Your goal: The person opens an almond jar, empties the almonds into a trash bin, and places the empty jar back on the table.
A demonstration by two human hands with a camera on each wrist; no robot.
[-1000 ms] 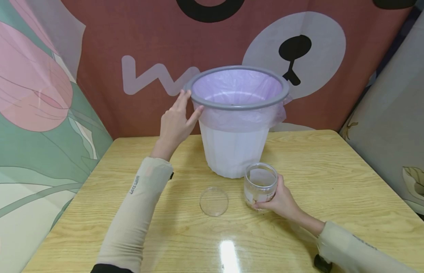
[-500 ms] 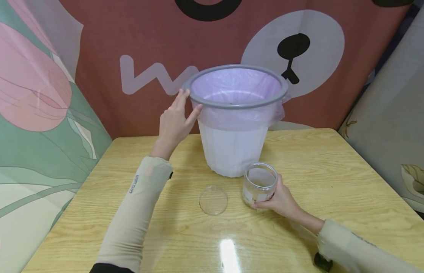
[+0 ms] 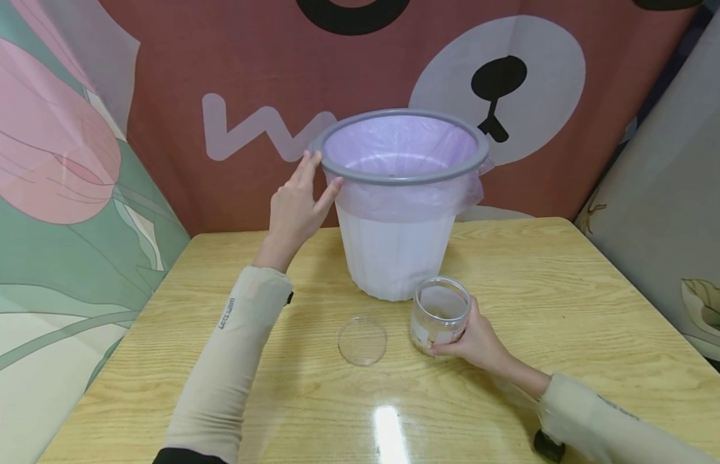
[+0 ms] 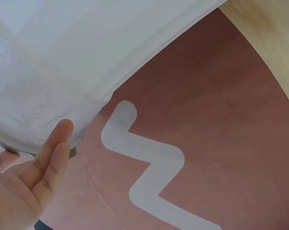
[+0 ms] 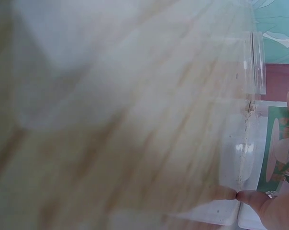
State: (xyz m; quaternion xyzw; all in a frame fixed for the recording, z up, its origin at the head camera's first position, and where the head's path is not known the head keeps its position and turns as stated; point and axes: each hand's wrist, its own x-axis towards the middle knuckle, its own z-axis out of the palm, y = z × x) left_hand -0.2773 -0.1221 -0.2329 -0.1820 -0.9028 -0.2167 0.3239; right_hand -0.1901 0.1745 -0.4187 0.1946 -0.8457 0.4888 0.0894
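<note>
A white trash bin [image 3: 394,251] with a grey rim and a pale purple bag liner [image 3: 400,145] stands at the back of the table. My left hand [image 3: 296,206] touches the left side of its rim, fingers extended; the left wrist view shows its fingers [image 4: 53,153] against the bin's outer side near the rim. My right hand [image 3: 481,341] grips a clear jar [image 3: 441,316] by its right side, just in front of the bin. The jar is uncovered and upright on the table or very near it. A printed label [image 5: 278,148] shows on it in the right wrist view.
A clear round lid [image 3: 362,340] lies flat on the wooden table [image 3: 313,399], left of the jar. A brown printed cloth [image 3: 267,58] hangs behind the bin. More patterned cloth [image 3: 64,212] hangs at the left, and a grey one [image 3: 661,193] at the right.
The jar has shifted very slightly left in my right hand's grip. My left hand stays at the bin's rim. The whole head view has drifted a little.
</note>
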